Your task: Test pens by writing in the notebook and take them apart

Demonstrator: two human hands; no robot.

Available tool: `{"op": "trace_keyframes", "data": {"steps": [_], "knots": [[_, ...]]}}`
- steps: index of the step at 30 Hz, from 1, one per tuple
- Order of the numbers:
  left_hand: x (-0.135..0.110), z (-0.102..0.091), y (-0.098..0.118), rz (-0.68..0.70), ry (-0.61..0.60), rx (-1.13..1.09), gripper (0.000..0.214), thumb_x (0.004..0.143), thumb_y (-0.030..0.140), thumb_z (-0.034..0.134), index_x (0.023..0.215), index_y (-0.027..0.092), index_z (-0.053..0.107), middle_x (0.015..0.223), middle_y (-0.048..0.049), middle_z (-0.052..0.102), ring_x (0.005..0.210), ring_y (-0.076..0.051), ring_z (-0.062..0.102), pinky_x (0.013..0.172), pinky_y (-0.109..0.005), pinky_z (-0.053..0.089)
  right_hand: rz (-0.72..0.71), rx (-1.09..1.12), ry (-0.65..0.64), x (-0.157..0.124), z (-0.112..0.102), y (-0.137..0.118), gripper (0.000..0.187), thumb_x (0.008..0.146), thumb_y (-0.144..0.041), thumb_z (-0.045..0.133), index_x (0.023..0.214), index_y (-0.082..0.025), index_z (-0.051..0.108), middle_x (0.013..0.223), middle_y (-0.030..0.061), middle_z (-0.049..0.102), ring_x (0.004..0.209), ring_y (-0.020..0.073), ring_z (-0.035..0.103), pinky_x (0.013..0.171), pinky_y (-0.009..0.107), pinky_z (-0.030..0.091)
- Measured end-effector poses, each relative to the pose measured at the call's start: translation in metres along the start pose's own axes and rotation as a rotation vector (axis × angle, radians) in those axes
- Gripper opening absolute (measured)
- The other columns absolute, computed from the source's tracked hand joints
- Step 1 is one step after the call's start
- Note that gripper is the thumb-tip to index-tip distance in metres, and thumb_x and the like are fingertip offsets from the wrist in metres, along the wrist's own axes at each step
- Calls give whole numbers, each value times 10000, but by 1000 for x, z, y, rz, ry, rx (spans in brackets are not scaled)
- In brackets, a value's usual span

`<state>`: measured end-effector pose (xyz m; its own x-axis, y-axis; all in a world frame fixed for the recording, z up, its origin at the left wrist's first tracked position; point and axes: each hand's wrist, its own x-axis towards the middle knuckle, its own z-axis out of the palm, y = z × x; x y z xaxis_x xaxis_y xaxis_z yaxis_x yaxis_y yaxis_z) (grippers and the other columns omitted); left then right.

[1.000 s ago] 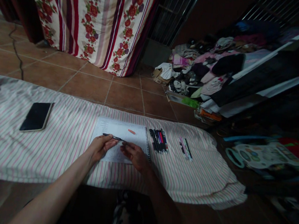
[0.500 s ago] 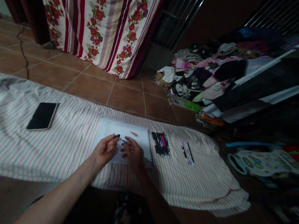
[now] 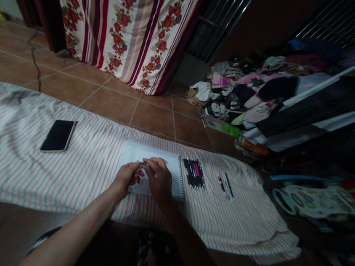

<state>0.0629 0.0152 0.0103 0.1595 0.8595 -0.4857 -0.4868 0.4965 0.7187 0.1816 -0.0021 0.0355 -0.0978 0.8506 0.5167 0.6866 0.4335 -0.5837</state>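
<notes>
A white spiral notebook (image 3: 150, 152) lies open on a pink-striped cloth (image 3: 82, 165). My left hand (image 3: 127, 177) is closed around a dark pen (image 3: 144, 163) held just above the page. My right hand (image 3: 159, 179) curls over the notebook, its fingertips meeting the pen's end beside the left hand; whether it grips the pen I cannot tell. The orange cap seen earlier is hidden under the right hand. A row of several dark, red and blue pens (image 3: 194, 173) lies just right of the notebook's spiral.
A black phone (image 3: 58, 135) rests on the cloth to the left. Two or three more pens (image 3: 225, 185) lie further right. Beyond are brown floor tiles, a floral curtain (image 3: 128, 22), a heap of clothes (image 3: 248, 94) and a toy board (image 3: 310, 200).
My right hand has moved forward over the page and now covers the orange cap. The left hand has turned the pen and brought it closer to the right hand. The camera shifted left.
</notes>
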Motion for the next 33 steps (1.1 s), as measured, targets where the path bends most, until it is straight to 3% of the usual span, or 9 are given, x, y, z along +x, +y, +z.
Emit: {"op": "trace_keyframes", "data": {"steps": [4, 8, 11, 14, 17, 23, 27, 30, 33], "knots": [[-1, -10, -1, 243, 153, 135, 203, 690, 141, 590, 889, 176, 581, 600, 65, 528, 420, -46, 445, 432, -155, 349, -66, -60, -58, 4, 1, -4, 236, 863, -283, 491, 1000, -198, 663, 867, 72, 637, 812, 169, 601, 757, 284, 474], [-3, -16, -2, 631, 121, 566, 315, 687, 134, 578, 985, 222, 631, 941, -28, 576, 647, -101, 541, 570, -211, 434, -81, -66, -49, 5, 3, -8, 245, 870, -287, 476, 1012, -208, 660, 857, 64, 645, 802, 168, 606, 764, 290, 475], [-6, -17, -4, 762, 89, 748, 237, 736, 195, 568, 957, 233, 645, 1023, -58, 574, 696, -126, 555, 608, -236, 444, -54, -49, -53, 5, 4, -11, 242, 869, -286, 475, 1013, -228, 661, 860, 59, 650, 809, 170, 608, 778, 296, 475], [-7, -18, -3, 798, 74, 795, 174, 759, 199, 546, 894, 233, 649, 946, -49, 613, 769, -160, 570, 693, -259, 442, -33, 28, -87, 5, 4, -12, 250, 859, -310, 489, 1028, -234, 656, 882, 67, 659, 831, 182, 611, 792, 313, 478], [-7, -18, 2, 735, 101, 780, 148, 763, 217, 550, 875, 218, 647, 834, -42, 644, 753, -182, 581, 699, -272, 430, 88, 152, -59, 5, 3, -10, 400, 861, -369, 467, 1226, -218, 530, 1151, 105, 598, 1050, 218, 552, 919, 372, 424], [-7, -14, 6, 721, 215, 765, 136, 758, 223, 550, 859, 211, 640, 770, -38, 640, 709, -191, 580, 679, -273, 418, 434, 275, 275, -4, 8, -16, 594, 898, -479, 262, 1427, -228, 163, 1439, 67, 311, 1340, 203, 233, 1095, 449, 170], [-7, -11, 1, 743, 113, 888, 103, 751, 186, 536, 741, 215, 634, 698, -28, 607, 676, -186, 566, 670, -274, 419, 429, 515, -84, -13, 21, -20, 611, 875, -547, 282, 1376, -200, 325, 1409, 70, 372, 1320, 196, 291, 1100, 390, 210], [-5, -12, -1, 740, 128, 897, 124, 777, 210, 521, 813, 209, 639, 742, -39, 612, 696, -193, 569, 689, -290, 426, 533, 492, 219, -13, 21, -16, 624, 881, -563, 207, 1403, -223, 252, 1457, 30, 289, 1352, 179, 213, 1117, 397, 145], [-3, -11, 1, 743, 126, 899, 119, 772, 199, 530, 816, 213, 640, 774, -43, 622, 739, -199, 576, 721, -298, 436, 476, 457, 147, -14, 18, -16, 632, 877, -560, 263, 1417, -238, 199, 1487, 16, 217, 1365, 177, 172, 1120, 396, 135]]}}
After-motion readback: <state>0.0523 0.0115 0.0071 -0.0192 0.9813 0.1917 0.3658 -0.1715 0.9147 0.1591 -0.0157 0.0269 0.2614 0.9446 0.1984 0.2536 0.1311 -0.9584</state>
